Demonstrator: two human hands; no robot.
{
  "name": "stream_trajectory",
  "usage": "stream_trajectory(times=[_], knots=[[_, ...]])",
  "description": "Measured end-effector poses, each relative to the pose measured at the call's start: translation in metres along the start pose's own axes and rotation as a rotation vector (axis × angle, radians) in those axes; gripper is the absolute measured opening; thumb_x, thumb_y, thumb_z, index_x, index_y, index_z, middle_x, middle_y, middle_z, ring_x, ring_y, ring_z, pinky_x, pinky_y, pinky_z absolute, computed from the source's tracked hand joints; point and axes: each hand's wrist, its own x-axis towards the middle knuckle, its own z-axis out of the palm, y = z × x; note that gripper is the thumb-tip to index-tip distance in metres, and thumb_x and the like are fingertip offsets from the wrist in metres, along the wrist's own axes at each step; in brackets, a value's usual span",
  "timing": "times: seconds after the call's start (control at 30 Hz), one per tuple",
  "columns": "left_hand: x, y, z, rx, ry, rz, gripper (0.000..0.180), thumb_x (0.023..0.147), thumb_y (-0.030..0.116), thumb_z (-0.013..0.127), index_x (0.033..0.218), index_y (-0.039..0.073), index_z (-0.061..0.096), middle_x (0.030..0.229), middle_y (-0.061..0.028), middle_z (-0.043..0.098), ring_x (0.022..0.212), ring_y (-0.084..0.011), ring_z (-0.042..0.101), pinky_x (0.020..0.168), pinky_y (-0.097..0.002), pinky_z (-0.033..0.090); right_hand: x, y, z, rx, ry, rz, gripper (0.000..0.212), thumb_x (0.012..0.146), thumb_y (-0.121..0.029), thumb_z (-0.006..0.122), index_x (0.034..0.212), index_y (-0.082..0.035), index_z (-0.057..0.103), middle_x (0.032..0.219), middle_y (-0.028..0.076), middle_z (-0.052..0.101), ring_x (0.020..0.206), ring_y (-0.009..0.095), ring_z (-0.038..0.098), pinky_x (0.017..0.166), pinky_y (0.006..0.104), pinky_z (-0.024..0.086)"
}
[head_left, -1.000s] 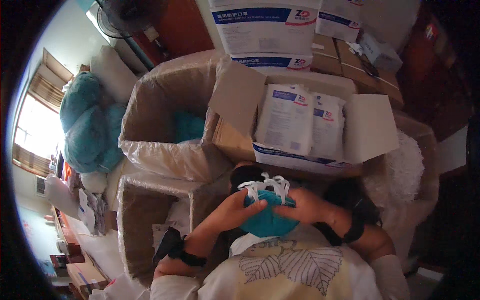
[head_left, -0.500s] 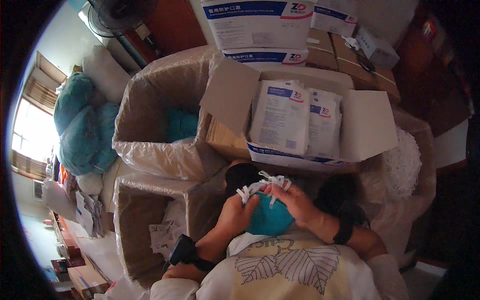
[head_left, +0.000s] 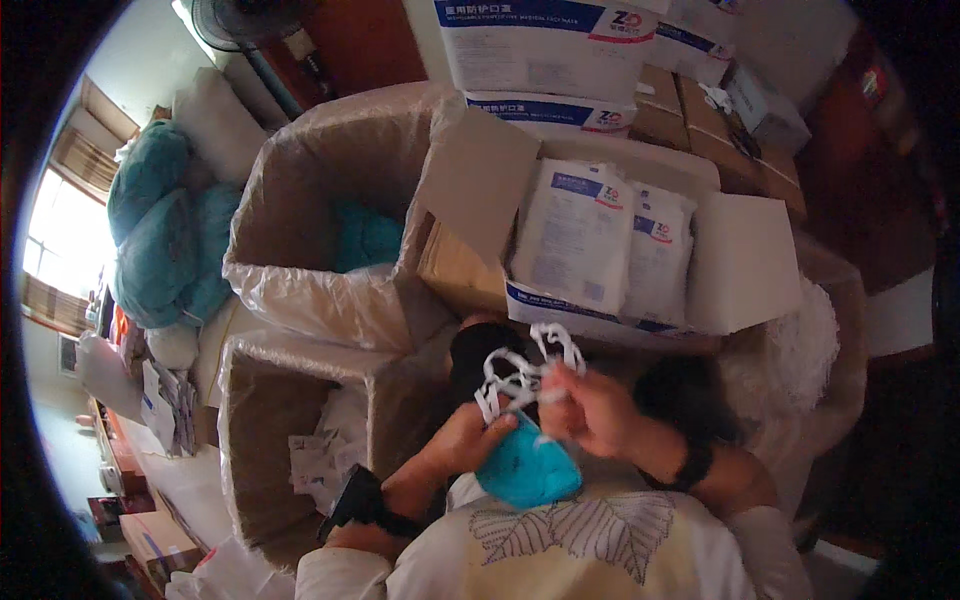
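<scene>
Teal mask hung tilted in front of the shirt, its edge pinched by the left hand. The right hand had just curled up by the white straps, so work seemed to be there; I couldn't tell if its blurry fingers gripped.

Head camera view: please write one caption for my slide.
The left hand holds a teal mask, the right hand at its white straps, before an open carton.
</scene>
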Motion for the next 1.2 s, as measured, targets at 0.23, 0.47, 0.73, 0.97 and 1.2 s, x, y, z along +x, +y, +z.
stream_trajectory(times=[0.23,0.47,0.73,0.97,1.2], knots=[[-0.019,-0.005,0.014,-0.024,-0.047,0.177,0.022,0.089,0.022,0.047,0.095,0.002,0.053,0.078,-0.0128,0.054,0.074,-0.0262,0.053,0.068,-0.0349,0.042,-0.081,-0.021,0.019,-0.652,0.161,0.167,0.034,0.093,-0.035,0.034,0.076,-0.009,0.046,0.057,-0.004,0.037,0.052,0.007,0.035,0.049,0.0224,0.029],[-0.005,0.013,0.021,0.307,-0.119,0.226,0.022,0.084,0.024,0.053,0.094,0.005,0.053,0.084,-0.0141,0.055,0.076,-0.0336,0.056,0.066,-0.0382,0.045,-0.060,-0.019,0.012,-1.463,0.106,-0.285,0.031,0.093,-0.028,0.034,0.091,-0.003,0.051,0.069,0.014,0.055,0.066,0.025,0.055,0.059,0.0340,0.043],[-0.003,0.070,0.016,0.744,-0.464,0.293,0.025,0.082,0.031,0.052,0.095,0.009,0.054,0.089,-0.0116,0.056,0.079,-0.0316,0.057,0.066,-0.0406,0.048,-0.078,-0.033,0.049,-1.880,-0.161,0.363,0.026,0.082,-0.023,0.045,0.083,-0.001,0.058,0.073,0.023,0.060,0.068,0.039,0.059,0.061,0.0451,0.049],[-0.006,0.066,0.021,0.691,-0.490,0.407,0.028,0.081,0.033,0.053,0.095,0.009,0.055,0.089,-0.0121,0.056,0.077,-0.0316,0.058,0.064,-0.0403,0.049,-0.097,-0.038,0.064,-1.930,-0.121,0.494,0.022,0.075,-0.013,0.047,0.088,0.000,0.058,0.079,0.022,0.061,0.071,0.038,0.061,0.062,0.0446,0.049],[0.002,0.079,0.024,0.700,-0.581,0.408,0.027,0.081,0.033,0.053,0.090,0.007,0.056,0.082,-0.0132,0.054,0.073,-0.0317,0.057,0.059,-0.0406,0.048,-0.110,-0.032,0.055,-1.954,-0.146,0.616,0.031,0.084,-0.024,0.044,0.082,0.004,0.058,0.078,0.021,0.061,0.073,0.034,0.062,0.063,0.0414,0.050]])
